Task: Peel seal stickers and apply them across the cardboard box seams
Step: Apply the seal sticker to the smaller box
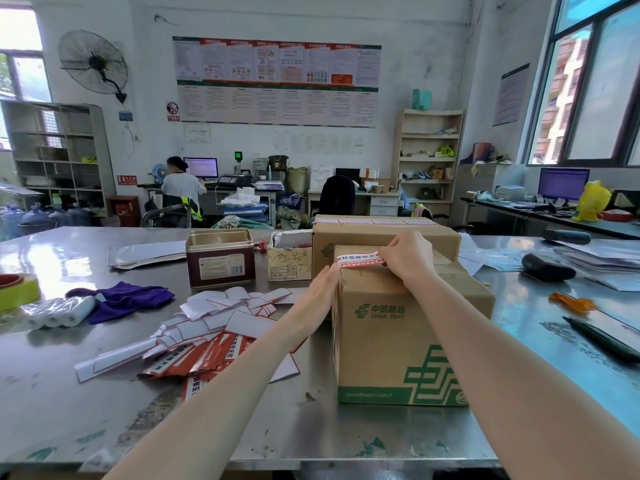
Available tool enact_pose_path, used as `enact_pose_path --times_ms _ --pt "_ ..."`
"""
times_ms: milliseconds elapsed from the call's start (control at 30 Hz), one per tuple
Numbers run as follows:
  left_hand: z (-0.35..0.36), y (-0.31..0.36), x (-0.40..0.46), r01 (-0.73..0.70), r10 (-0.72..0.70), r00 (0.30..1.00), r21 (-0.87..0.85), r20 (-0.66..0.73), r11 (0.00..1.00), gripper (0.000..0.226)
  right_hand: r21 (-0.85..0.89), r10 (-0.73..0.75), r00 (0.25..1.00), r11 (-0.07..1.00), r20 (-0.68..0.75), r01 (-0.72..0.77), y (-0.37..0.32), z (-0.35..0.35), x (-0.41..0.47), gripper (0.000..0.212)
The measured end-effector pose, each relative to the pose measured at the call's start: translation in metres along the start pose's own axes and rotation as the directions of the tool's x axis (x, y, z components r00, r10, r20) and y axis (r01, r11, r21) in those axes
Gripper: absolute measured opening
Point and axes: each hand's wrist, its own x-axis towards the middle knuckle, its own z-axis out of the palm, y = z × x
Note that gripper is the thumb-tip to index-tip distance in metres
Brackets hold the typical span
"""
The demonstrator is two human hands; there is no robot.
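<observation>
A steel worktop (52, 393) carries a China Post cardboard box (408, 327) at near right, with a bigger box (384, 233) touching its far side. A heap of seal stickers and peeled backings (214, 337) lies to the near box's left. The right hand (408, 258) pinches a red-and-white seal sticker (360, 259) on the near box's top far edge. The left hand (322, 292), fingers straight, presses flat against the box's left side.

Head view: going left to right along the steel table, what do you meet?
Yellow tape roll → purple cloth → red tin → left hand → China Post box → black pen.
</observation>
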Motion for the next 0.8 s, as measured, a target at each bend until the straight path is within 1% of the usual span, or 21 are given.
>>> enact_pose_path --times_ms 67,133,167,233,267,333,400,433,500,533,600,700,800 --pt "-0.004 0.001 0.000 -0.071 0.073 0.997 0.061 -0.037 0.996 0.061 -0.023 -0.004 1.000 1.000 0.000 0.004 0.001 0.002 0.001 0.011" --pt "-0.003 0.004 0.000 -0.156 0.156 0.988 0.067 0.003 0.985 0.036 -0.046 -0.001 1.000 0.999 -0.003 0.001 0.002 0.003 0.001 0.010" --pt "-0.002 0.006 -0.001 -0.174 0.171 0.984 0.065 0.038 0.983 0.034 -0.061 0.002 1.000 0.998 -0.007 -0.002 0.002 0.003 0.001 0.010" --pt "0.001 0.002 0.001 -0.166 0.163 0.986 0.070 0.037 0.984 0.058 -0.089 0.011 1.000 0.996 -0.016 -0.012 0.002 0.002 0.002 0.012" --pt "-0.001 0.000 0.003 -0.154 0.153 0.988 0.111 0.013 0.982 0.065 -0.099 0.011 1.000 0.995 -0.015 -0.012 0.003 0.002 0.002 0.012" --pt "-0.007 -0.002 0.006 -0.169 0.180 0.983 0.256 -0.021 0.952 0.063 -0.119 0.013 1.000 0.993 -0.012 -0.014 0.003 0.002 0.002 0.011" --pt "-0.013 0.004 0.008 -0.189 0.220 0.975 0.423 -0.026 0.886 0.057 -0.127 0.024 0.999 0.991 -0.025 -0.028 0.003 0.001 0.001 0.013" --pt "-0.015 0.008 0.008 -0.197 0.236 0.972 0.497 -0.016 0.845 0.056 -0.123 0.031 0.999 0.992 -0.037 -0.035 0.003 0.001 0.002 0.015" --pt "-0.019 0.015 0.013 -0.226 0.253 0.967 0.597 0.039 0.770 0.064 -0.074 0.061 0.997 0.995 -0.045 -0.064 0.004 -0.002 0.004 0.023" --pt "-0.020 0.020 0.014 -0.232 0.239 0.968 0.623 0.075 0.747 0.068 -0.040 0.083 0.996 0.996 -0.039 -0.084 0.003 -0.004 0.004 0.026" --pt "-0.020 0.029 0.018 -0.224 0.180 0.974 0.667 0.136 0.710 0.070 0.030 0.105 0.994 0.994 -0.020 -0.104 0.003 -0.008 0.006 0.030" --pt "-0.015 0.047 0.023 -0.220 0.083 0.973 0.748 0.217 0.626 0.064 0.131 0.119 0.993 0.985 -0.013 -0.116 0.004 -0.012 0.007 0.028" --pt "-0.006 0.058 0.029 -0.227 0.024 0.964 0.778 0.263 0.586 0.060 0.157 0.096 0.995 0.983 0.006 -0.096 0.004 -0.019 0.003 0.032"
